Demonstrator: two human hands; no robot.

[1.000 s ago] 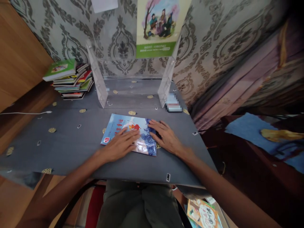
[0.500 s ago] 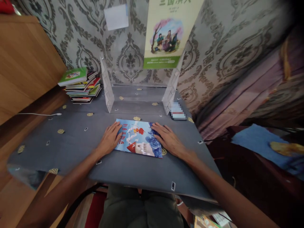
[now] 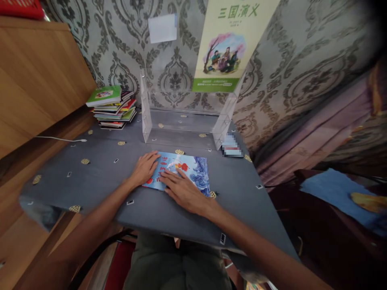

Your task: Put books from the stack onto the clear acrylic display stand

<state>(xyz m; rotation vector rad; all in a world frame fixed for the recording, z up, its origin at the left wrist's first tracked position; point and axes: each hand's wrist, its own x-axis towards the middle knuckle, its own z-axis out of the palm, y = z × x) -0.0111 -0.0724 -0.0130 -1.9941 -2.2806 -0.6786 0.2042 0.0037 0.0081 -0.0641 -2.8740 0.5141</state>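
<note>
A blue picture book (image 3: 201, 171) with red lettering and painted waves on its cover lies closed and flat on the table, turned sideways to me. My left hand (image 3: 145, 168) rests on the book's left edge, fingers stretched toward its upper left corner. Across the lower middle of the cover lies my right hand (image 3: 183, 191), its fingers spread and pointing left. It hides part of the picture. Neither hand grips anything.
A clear acrylic stand (image 3: 146, 117) is behind the book, below a green and cream poster (image 3: 226, 56). Stacked books (image 3: 111, 106) sit at the back left near a white cable (image 3: 62, 139). A pixelated item (image 3: 232, 146) lies right of the stand on the grey tablecloth (image 3: 99, 173).
My right hand has moved left from the book's right edge onto the middle of the cover. My left hand stays at the left edge. The camera view has shifted slightly.
</note>
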